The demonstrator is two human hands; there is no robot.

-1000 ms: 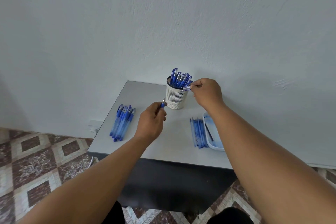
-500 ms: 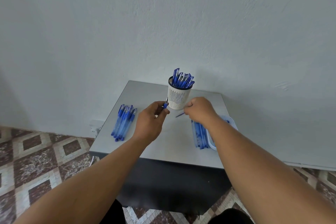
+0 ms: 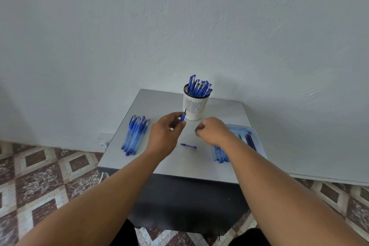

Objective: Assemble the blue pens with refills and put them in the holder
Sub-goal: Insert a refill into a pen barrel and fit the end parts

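Fingers [image 3: 180,125] around pen tip [image 3: 183,116]

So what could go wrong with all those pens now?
The small blue piece lying loose on the table might roll away or get knocked by an arm. The holder already looks crowded with pens, so pushing in another could tip it. The left hand pinches only a short pen tip, which could slip.
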